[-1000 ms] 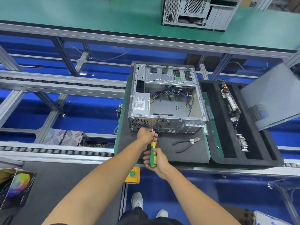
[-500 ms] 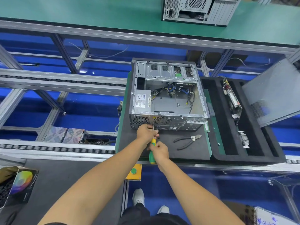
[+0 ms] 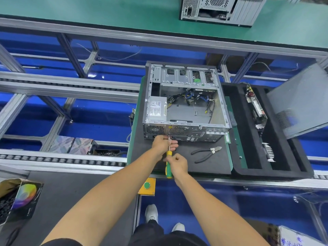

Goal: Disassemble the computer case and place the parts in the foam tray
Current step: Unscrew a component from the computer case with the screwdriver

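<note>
- Computer case (image 3: 184, 103) lies open on the dark mat, side panel (image 3: 301, 103) already off and propped at far right.
- Foam tray (image 3: 248, 139), just right of the case, already holds a circuit board (image 3: 256, 108) and a small finned part (image 3: 268, 151).
- Power supply (image 3: 157, 109) and cables are still inside, so plenty's left.
- Right hand (image 3: 177, 165) grips the green-yellow screwdriver (image 3: 168, 166); left hand (image 3: 164, 143) curls round its shaft at the case's near panel, probably a PSU screw.
- Cutting pliers (image 3: 206, 152) lie idle nearby.

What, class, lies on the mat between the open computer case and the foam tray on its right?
Nothing visible blocks that path: the computer case sits directly beside the foam tray. The cutting pliers lie nearer the person, in front of the case.
</note>
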Available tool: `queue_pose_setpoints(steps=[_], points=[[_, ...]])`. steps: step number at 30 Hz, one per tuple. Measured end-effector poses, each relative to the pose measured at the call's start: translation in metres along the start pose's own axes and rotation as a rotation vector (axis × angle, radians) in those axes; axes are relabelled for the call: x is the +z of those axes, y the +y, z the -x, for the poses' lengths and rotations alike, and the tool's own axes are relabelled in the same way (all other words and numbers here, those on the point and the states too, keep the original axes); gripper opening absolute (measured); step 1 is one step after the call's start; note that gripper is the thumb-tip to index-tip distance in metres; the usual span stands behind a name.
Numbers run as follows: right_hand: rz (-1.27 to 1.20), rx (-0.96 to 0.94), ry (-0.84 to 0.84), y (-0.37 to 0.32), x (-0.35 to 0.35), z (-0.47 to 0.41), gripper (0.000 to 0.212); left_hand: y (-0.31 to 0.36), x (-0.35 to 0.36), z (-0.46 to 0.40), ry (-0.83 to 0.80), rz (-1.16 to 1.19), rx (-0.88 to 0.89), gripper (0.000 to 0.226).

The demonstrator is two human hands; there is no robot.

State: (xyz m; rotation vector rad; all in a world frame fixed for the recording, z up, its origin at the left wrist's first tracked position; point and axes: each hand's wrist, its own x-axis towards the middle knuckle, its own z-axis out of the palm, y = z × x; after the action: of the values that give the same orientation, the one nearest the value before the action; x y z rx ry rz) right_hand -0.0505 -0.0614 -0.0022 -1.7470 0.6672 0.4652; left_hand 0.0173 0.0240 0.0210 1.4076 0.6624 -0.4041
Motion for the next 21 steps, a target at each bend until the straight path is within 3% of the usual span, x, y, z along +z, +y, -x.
queue_pose_setpoints(steps=[4,9,12,15,18,21], points=[[0.142,-0.007,0.089,-0.004,0.004,-0.002,0.035,-0.004,0.0,-0.002,0.039,-0.088,0.023,0.022],[0.188,0.021,0.075,-0.004,0.0,-0.002,0.033,-0.008,-0.01,-0.001,0.109,-0.42,0.187,0.035],[0.124,0.027,0.013,-0.006,-0.004,-0.002,0.029,-0.004,-0.007,-0.002,0.115,-0.354,0.157,0.036],[-0.093,0.137,-0.142,-0.006,-0.006,0.003,0.013,-0.002,-0.007,-0.005,0.078,-0.221,0.086,0.032],[-0.205,0.185,-0.269,0.0,-0.006,0.003,0.035,0.002,-0.006,-0.004,0.043,-0.135,0.015,0.023],[-0.318,0.181,-0.28,0.003,-0.006,0.002,0.048,0.004,-0.005,-0.004,0.016,-0.062,-0.033,0.018]])
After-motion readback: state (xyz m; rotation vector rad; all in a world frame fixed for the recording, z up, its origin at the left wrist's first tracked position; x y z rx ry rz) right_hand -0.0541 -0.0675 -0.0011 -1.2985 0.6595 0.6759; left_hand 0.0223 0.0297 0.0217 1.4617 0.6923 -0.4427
